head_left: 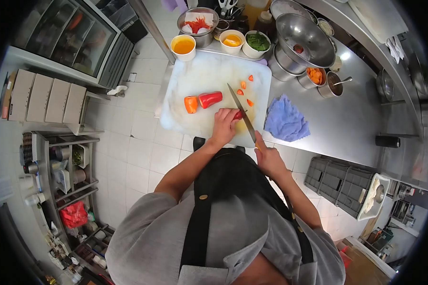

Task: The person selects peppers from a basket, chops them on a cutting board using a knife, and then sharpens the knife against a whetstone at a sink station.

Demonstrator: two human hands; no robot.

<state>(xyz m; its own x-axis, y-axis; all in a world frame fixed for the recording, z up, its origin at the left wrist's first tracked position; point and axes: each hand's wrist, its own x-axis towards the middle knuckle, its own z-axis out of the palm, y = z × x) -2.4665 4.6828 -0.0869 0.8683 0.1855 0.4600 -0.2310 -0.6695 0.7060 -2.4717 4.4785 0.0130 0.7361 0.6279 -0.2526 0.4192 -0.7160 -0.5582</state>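
Note:
My left hand (226, 126) is closed on a small red pepper (238, 115) near the front of the white cutting board (180, 85). Gripped by its handle in my right hand (271, 162) is a long kitchen knife (247, 121). Its blade slants across the board, right beside the pepper and my left fingertips. A larger red pepper piece (210, 99) and an orange pepper piece (190, 104) lie to the left of the blade. Several small orange-red bits (240, 92) are scattered right of the blade.
Behind the board stand a cup of orange liquid (183, 46), a tub of green leaves (257, 42) and a bowl of red shreds (198, 23). Right are a steel bowl (305, 40), a container of carrot slices (315, 76) and a blue cloth (286, 118). Grey crates (335, 183) stand lower right.

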